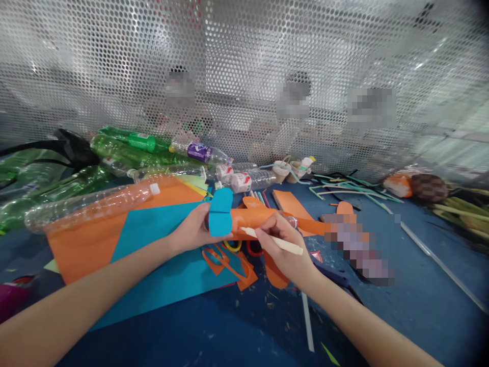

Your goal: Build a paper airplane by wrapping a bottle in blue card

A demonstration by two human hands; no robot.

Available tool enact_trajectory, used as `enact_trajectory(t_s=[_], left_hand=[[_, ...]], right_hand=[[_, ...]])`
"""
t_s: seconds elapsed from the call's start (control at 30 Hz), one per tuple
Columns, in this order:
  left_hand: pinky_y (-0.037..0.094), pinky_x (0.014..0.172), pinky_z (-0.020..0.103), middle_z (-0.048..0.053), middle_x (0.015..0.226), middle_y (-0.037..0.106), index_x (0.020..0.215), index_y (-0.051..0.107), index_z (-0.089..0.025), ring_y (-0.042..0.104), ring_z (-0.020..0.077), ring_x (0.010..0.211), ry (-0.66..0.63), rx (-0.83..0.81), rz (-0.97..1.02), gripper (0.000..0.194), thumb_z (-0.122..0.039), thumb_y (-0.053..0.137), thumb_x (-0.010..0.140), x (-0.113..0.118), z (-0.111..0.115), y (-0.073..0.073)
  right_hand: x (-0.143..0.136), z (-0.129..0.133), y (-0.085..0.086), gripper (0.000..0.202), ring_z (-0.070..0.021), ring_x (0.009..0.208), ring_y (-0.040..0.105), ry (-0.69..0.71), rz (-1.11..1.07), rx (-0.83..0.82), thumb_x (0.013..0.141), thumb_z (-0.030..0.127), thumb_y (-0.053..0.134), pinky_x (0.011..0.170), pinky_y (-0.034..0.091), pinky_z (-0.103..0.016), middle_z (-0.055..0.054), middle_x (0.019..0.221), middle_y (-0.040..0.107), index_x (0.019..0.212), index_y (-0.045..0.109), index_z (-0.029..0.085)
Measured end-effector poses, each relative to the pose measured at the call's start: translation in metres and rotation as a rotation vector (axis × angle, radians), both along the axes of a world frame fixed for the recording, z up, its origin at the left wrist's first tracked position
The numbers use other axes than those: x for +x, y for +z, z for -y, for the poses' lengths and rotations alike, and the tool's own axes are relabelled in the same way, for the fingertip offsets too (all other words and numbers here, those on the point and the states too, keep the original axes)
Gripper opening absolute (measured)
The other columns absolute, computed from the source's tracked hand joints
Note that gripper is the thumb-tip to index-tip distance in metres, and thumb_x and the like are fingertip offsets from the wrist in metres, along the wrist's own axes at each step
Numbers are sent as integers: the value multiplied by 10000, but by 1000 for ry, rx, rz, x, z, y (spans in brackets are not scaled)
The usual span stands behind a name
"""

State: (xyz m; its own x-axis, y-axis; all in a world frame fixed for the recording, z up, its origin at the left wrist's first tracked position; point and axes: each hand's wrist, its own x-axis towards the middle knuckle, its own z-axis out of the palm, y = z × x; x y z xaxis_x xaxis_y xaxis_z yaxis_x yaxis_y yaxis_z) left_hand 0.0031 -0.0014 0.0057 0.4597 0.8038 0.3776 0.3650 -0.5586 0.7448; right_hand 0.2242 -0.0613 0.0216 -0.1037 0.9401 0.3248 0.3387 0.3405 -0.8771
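My left hand [193, 229] is wrapped round the end of a bottle covered in orange paper [257, 218], which lies sideways in front of me. A rounded blue paper piece [220, 211] sits at that end, beside my left fingers. Pinched in my right hand [286, 244] is a slim cream-coloured stick, pen-like [288, 245], its tip at the orange paper's surface. Orange paper flaps [277, 270] stick out from the bottle below my right hand. Just beneath the bottle are orange paper offcuts [244, 272] and a yellow ring [232, 246], like a scissor handle.
A blue sheet [153, 275] overlaps a large orange sheet [80, 244] on the left. Several plastic bottles [130, 150] lie along the perforated metal screen [237, 56]. Thin green strips [351, 186] and a long clear tube [431, 250] are on the right. People sit behind the screen.
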Motion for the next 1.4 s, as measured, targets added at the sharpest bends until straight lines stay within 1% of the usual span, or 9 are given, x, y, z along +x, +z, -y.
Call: enact_trajectory(t_s=[0.13, 0.3, 0.47, 0.57, 0.7, 0.83, 1.03, 1.27, 1.4], left_hand=[[445, 533, 284, -12, 732, 529, 833, 503, -198, 543, 160, 629, 12, 2, -18, 386, -481, 736, 713, 0, 0, 2], [458, 542, 288, -11, 728, 533, 833, 515, -207, 548, 162, 634, 12, 42, -7, 374, -471, 748, 705, 0, 0, 1], [439, 538, 283, -8, 736, 528, 828, 515, -190, 536, 155, 628, 2, 43, -22, 370, -468, 737, 727, 0, 0, 2], [431, 537, 275, -13, 735, 515, 821, 507, -190, 530, 149, 625, 5, 37, -27, 374, -469, 737, 725, 0, 0, 3], [416, 513, 265, -24, 699, 501, 804, 498, -197, 515, 143, 601, -1, 13, -19, 370, -467, 736, 719, 1, 1, 3], [432, 531, 280, -13, 730, 519, 825, 512, -196, 532, 160, 624, 3, 14, -12, 369, -473, 731, 720, 0, 1, 3], [435, 544, 275, -12, 745, 524, 853, 513, -193, 536, 158, 643, 13, 23, -14, 390, -474, 742, 709, 0, 0, 1], [412, 531, 259, -23, 719, 509, 800, 502, -194, 508, 136, 610, 6, 44, -1, 363, -441, 752, 709, 1, 0, 1], [416, 524, 264, -23, 707, 505, 812, 511, -191, 504, 140, 600, 12, 18, -3, 370, -461, 744, 713, 1, 0, 1]], right_hand=[[-1, 1, 3, 202, -113, 518, 459, 2, 64, 33, 857, 270, 573, 482, 363, -242, 52, 585, 500, 697, 456, 234], [-1, 1, 4, 192, -115, 506, 458, -5, 75, 35, 855, 277, 577, 471, 367, -245, 52, 570, 508, 701, 472, 235], [-1, 1, 4, 212, -115, 509, 466, -5, 100, 51, 860, 252, 565, 474, 369, -242, 53, 560, 511, 682, 451, 236], [-1, 1, 3, 192, -115, 514, 468, -16, 113, 50, 855, 255, 575, 478, 367, -241, 52, 572, 515, 698, 467, 235], [-1, 2, 3, 209, -112, 511, 460, -15, 77, 36, 857, 247, 566, 481, 365, -241, 54, 566, 497, 682, 452, 233], [-1, 2, 4, 172, -110, 513, 449, 26, 43, -21, 858, 291, 583, 473, 360, -236, 51, 581, 508, 731, 485, 226], [0, 1, 3, 197, -113, 528, 466, -1, 95, 45, 857, 263, 572, 485, 373, -239, 44, 584, 522, 695, 466, 228], [-1, 1, 2, 228, -99, 498, 423, -14, 47, 40, 851, 237, 567, 469, 339, -233, 68, 559, 448, 674, 424, 231], [-1, 1, 2, 216, -98, 512, 430, -12, 54, 34, 851, 238, 572, 476, 338, -232, 64, 580, 464, 682, 439, 227]])
